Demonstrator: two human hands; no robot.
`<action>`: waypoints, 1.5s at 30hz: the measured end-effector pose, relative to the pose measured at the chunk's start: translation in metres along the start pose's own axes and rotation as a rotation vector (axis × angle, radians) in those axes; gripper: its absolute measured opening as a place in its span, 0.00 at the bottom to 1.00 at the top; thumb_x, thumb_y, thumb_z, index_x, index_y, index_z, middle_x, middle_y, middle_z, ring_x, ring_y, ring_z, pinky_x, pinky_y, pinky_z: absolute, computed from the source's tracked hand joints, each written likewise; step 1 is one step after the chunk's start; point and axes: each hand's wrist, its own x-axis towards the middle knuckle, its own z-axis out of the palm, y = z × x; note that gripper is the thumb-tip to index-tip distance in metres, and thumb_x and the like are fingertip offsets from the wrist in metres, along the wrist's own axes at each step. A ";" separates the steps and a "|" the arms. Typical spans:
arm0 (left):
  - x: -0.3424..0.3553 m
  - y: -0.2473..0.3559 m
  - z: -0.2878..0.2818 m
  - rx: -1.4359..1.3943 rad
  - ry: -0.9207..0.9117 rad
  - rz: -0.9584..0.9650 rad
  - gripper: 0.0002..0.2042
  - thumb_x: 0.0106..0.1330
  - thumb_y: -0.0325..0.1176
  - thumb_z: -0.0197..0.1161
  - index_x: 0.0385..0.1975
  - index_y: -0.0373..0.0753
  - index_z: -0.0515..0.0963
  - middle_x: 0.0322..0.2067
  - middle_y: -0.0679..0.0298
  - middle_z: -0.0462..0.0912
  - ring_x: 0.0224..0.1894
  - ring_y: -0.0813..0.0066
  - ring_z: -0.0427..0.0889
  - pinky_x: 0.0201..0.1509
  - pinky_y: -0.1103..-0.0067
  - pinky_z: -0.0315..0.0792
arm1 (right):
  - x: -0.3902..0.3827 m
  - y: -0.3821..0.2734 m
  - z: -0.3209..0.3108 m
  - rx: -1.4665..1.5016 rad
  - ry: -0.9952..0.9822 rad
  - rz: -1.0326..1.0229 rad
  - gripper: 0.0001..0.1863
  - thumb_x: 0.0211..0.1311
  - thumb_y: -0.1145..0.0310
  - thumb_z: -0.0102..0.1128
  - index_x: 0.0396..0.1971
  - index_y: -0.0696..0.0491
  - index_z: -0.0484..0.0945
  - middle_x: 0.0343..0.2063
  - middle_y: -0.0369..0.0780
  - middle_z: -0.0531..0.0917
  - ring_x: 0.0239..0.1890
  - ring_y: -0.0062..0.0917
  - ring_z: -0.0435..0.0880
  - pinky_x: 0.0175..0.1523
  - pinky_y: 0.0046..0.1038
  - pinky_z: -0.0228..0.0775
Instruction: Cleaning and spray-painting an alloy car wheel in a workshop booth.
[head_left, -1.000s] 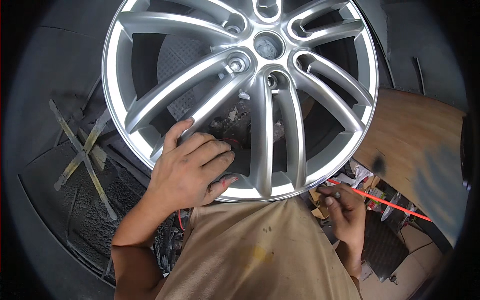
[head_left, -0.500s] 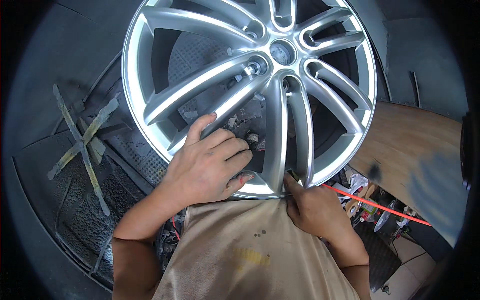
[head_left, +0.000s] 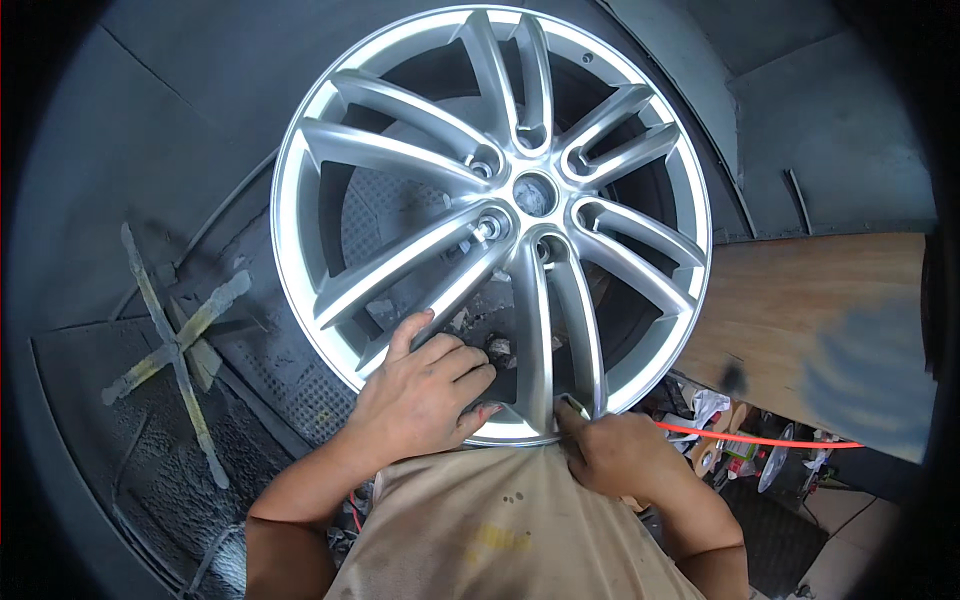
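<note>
A silver alloy wheel (head_left: 385, 270) with paired spokes lies face up in front of me, its near edge against my beige apron (head_left: 470, 530). My left hand (head_left: 425, 385) rests over the near left of the rim, its index finger laid along a spoke and the other fingers bent inward. A reddish mark shows on its thumb. At the near edge, my right hand (head_left: 620, 450) is closed, with its fingertips pressed at the foot of the nearest spoke pair. Whatever those fingertips may pinch is too hidden to name.
Yellowish crossed strips (head_left: 175, 345) stand at the left above a dark, rough-coated surface. A red hose (head_left: 760, 438) runs off to the right, under a wooden board (head_left: 790, 320). Cluttered items (head_left: 740, 450) lie below the board. Grey panels (head_left: 200, 110) surround the wheel.
The view has shifted, so the wheel sits lower and shows its whole rim. Both hands keep nearly the same places on the wheel.
</note>
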 end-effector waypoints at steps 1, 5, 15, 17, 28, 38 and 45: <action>0.001 -0.001 0.001 0.000 0.009 0.000 0.16 0.59 0.47 0.71 0.42 0.45 0.87 0.45 0.69 0.85 0.51 0.72 0.81 0.73 0.55 0.55 | 0.002 0.000 0.000 0.001 0.011 -0.001 0.29 0.64 0.64 0.54 0.64 0.62 0.71 0.26 0.54 0.85 0.29 0.50 0.87 0.37 0.49 0.79; 0.000 0.002 0.001 -0.006 -0.009 -0.005 0.16 0.60 0.47 0.71 0.42 0.45 0.87 0.44 0.69 0.85 0.50 0.73 0.81 0.73 0.55 0.55 | -0.007 0.007 0.004 -0.016 0.057 -0.026 0.31 0.64 0.64 0.54 0.66 0.59 0.70 0.27 0.53 0.86 0.29 0.50 0.87 0.37 0.49 0.79; 0.003 0.004 0.000 -0.009 0.004 0.025 0.14 0.61 0.45 0.71 0.42 0.44 0.87 0.42 0.69 0.85 0.49 0.73 0.80 0.74 0.57 0.54 | -0.011 0.013 0.009 0.011 0.088 -0.024 0.30 0.63 0.63 0.55 0.66 0.56 0.71 0.26 0.52 0.86 0.30 0.49 0.88 0.36 0.49 0.79; 0.004 0.002 0.001 -0.004 0.043 0.011 0.14 0.59 0.44 0.71 0.40 0.44 0.88 0.43 0.67 0.87 0.48 0.73 0.82 0.73 0.54 0.54 | -0.005 0.014 0.010 0.022 0.116 -0.045 0.30 0.63 0.63 0.54 0.66 0.56 0.71 0.26 0.52 0.86 0.30 0.49 0.88 0.36 0.49 0.79; 0.013 -0.001 -0.006 0.032 0.019 0.013 0.13 0.57 0.44 0.73 0.36 0.44 0.89 0.41 0.70 0.88 0.46 0.73 0.82 0.73 0.54 0.55 | 0.020 0.019 0.013 0.060 0.158 -0.069 0.31 0.62 0.60 0.55 0.65 0.57 0.71 0.28 0.53 0.86 0.31 0.50 0.87 0.40 0.49 0.78; 0.014 0.000 -0.015 0.020 0.019 0.019 0.12 0.56 0.40 0.75 0.37 0.44 0.89 0.41 0.69 0.88 0.50 0.70 0.82 0.73 0.54 0.54 | 0.010 0.019 0.007 0.108 0.168 -0.060 0.33 0.62 0.60 0.54 0.68 0.56 0.69 0.29 0.53 0.86 0.32 0.50 0.87 0.39 0.50 0.79; 0.058 -0.026 -0.058 0.141 0.006 0.216 0.17 0.61 0.39 0.71 0.49 0.41 0.84 0.54 0.64 0.82 0.61 0.61 0.75 0.71 0.56 0.59 | 0.008 0.018 0.005 0.162 0.094 -0.027 0.33 0.59 0.64 0.54 0.66 0.57 0.71 0.36 0.53 0.87 0.40 0.48 0.87 0.47 0.47 0.79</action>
